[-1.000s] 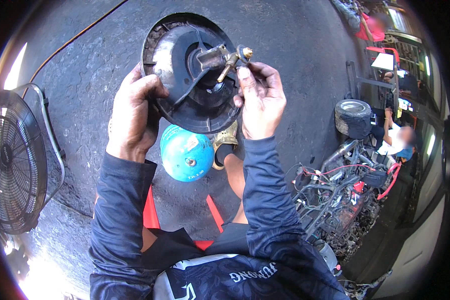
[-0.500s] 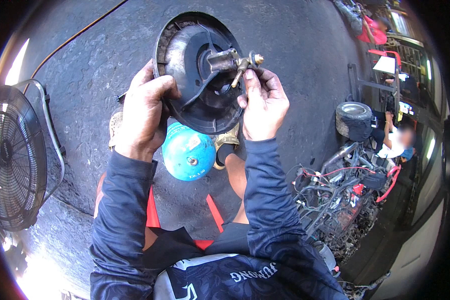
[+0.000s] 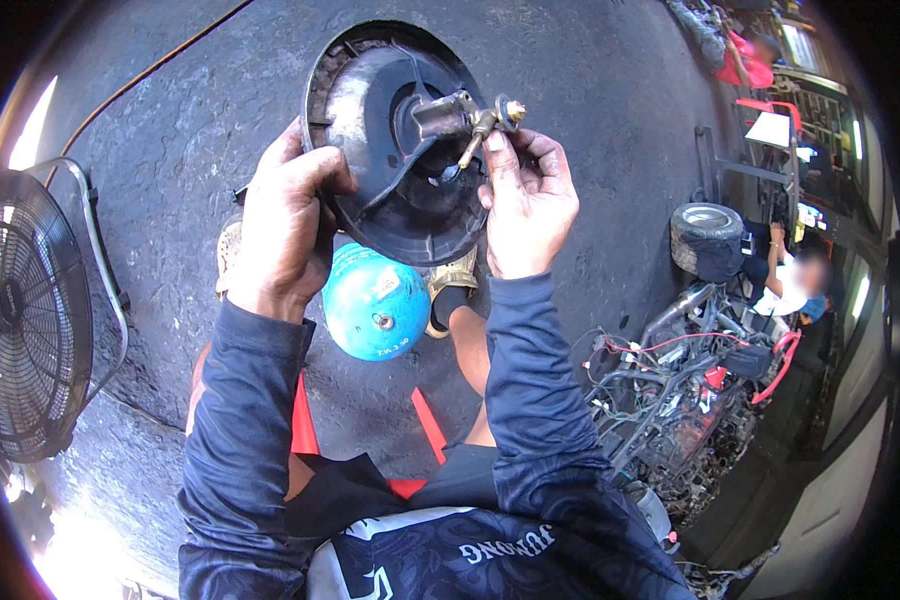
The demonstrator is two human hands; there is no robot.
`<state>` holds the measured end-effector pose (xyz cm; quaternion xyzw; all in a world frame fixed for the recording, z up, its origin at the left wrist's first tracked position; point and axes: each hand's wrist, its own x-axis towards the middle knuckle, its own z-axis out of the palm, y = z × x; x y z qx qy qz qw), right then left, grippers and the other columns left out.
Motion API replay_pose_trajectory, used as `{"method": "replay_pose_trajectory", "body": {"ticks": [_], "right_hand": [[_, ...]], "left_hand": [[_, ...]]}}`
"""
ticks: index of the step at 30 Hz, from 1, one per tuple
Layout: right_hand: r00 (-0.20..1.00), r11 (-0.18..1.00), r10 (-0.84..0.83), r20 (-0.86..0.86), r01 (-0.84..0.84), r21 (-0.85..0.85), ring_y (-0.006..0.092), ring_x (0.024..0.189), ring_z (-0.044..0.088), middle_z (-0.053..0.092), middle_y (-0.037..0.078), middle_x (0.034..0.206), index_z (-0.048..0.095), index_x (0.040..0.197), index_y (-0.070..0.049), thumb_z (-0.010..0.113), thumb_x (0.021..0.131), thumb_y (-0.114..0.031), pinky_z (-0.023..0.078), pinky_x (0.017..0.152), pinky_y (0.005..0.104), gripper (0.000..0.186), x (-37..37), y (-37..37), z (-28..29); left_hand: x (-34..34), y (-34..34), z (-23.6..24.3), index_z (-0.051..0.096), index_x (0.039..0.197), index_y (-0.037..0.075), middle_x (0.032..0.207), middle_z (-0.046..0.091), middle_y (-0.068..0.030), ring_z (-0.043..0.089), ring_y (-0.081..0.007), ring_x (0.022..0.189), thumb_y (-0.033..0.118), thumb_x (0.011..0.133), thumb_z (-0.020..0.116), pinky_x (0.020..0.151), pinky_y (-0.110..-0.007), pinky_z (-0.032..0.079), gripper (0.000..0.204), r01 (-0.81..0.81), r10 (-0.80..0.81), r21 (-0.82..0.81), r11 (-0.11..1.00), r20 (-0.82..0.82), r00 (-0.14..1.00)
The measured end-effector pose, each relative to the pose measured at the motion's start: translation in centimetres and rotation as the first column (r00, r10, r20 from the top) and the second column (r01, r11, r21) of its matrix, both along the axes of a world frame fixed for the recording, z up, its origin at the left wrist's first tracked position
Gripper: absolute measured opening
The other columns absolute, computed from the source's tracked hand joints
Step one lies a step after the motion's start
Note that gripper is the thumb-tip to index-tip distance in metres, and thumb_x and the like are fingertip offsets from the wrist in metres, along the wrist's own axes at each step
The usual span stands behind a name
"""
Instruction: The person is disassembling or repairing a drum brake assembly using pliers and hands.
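Note:
My left hand [image 3: 288,215] grips the left rim of a round black dish-shaped housing [image 3: 355,120], its thumb over the edge. The housing is tilted, so its hollow, ribbed side faces me, dusty grey in places. On its right side a brass valve fitting [image 3: 484,124] meets a short metal tube at the centre. My right hand [image 3: 532,205] pinches this valve with thumb and fingers, just below its body. A thin stem points down from the valve, and a round collar shows at its outer end. Below the housing a round blue gas cylinder [image 3: 375,310] stands between my feet.
A large black floor fan [image 3: 25,310] stands on the left, with a cable [image 3: 150,70] behind it. To the right are a small tyre [image 3: 708,240] and a heap of wires and metal parts [image 3: 685,390]. Beyond them sits a person in white [image 3: 785,285]; another wears red [image 3: 753,65].
The housing has shifted very slightly up and left in my hands. The brass valve has tilted a little, its outer end now slightly higher. Both grips stay the same.

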<state>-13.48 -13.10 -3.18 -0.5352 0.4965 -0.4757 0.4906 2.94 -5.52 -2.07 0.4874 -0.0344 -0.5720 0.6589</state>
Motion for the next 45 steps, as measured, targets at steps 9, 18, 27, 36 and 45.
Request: {"method": "replay_pose_trajectory", "body": {"ticks": [9, 18, 27, 36, 45], "right_hand": [[1.000, 0.998, -0.020, 0.020, 0.019, 0.066, 0.0010, 0.065, 0.051, 0.062, 0.001, 0.084, 0.059, 0.096, -0.001, 0.063, 0.088, -0.011, 0.040, 0.050, 0.0161, 0.013, 0.3, 0.3, 0.2], [0.999, 0.996, -0.009, -0.045, 0.005, -0.088, 0.0056, 0.071, 0.055, 0.062, 0.002, 0.085, 0.060, 0.096, 0.000, 0.065, 0.087, -0.011, 0.045, 0.062, 0.0190, 0.015, -0.2, -0.1, -0.7], [0.999, 0.994, -0.036, 0.035, 0.032, 0.100, 0.0089, 0.077, 0.058, 0.063, 0.005, 0.084, 0.060, 0.094, 0.004, 0.070, 0.082, -0.007, 0.047, 0.069, 0.0211, 0.019, -0.4, -0.1, 0.8], [0.989, 0.993, -0.035, -0.143, 0.019, -0.114, 0.0088, 0.078, 0.058, 0.063, 0.006, 0.087, 0.060, 0.094, 0.003, 0.069, 0.084, -0.007, 0.048, 0.069, 0.0214, 0.017, -0.4, 0.0, 0.2], [0.994, 0.998, 0.057, 0.095, -0.056, -0.008, 0.0050, 0.068, 0.054, 0.064, 0.006, 0.089, 0.058, 0.100, 0.001, 0.063, 0.086, -0.001, 0.041, 0.050, 0.0182, 0.015, -0.5, 0.1, 0.7]], "left_hand": [[-0.3, 0.0, -0.6, 0.056, 0.115, 0.002, 0.073, 0.057, 0.0010, 0.046, -0.0039, 0.056, 0.003, 0.073, 0.054, 0.049, -0.017, 0.035, 0.041, -0.009, 0.009, -0.004, 1.000, 0.005, 1.000], [0.0, 0.1, -0.3, 0.056, 0.114, 0.001, 0.074, 0.057, -0.0001, 0.047, -0.0051, 0.055, 0.003, 0.074, 0.053, 0.049, -0.018, 0.036, 0.041, -0.022, 0.022, -0.008, 1.000, 0.002, 1.000], [0.1, 0.1, -0.2, 0.055, 0.113, -0.001, 0.076, 0.055, -0.0008, 0.050, -0.0090, 0.066, -0.001, 0.074, 0.051, 0.065, -0.021, 0.042, 0.039, 0.036, -0.037, -0.074, 0.997, -0.010, 0.999], [-0.2, 0.1, 0.4, 0.055, 0.113, -0.001, 0.077, 0.055, -0.0011, 0.050, -0.0088, 0.066, -0.001, 0.074, 0.050, 0.065, -0.021, 0.042, 0.039, -0.003, 0.002, -0.044, 0.999, -0.030, 1.000], [0.1, 0.4, 0.4, 0.054, 0.117, 0.000, 0.080, 0.058, -0.0011, 0.052, -0.0079, 0.064, -0.001, 0.075, 0.051, 0.059, -0.020, 0.043, 0.042, 0.000, -0.005, -0.092, 0.996, -0.055, 0.998]]}}
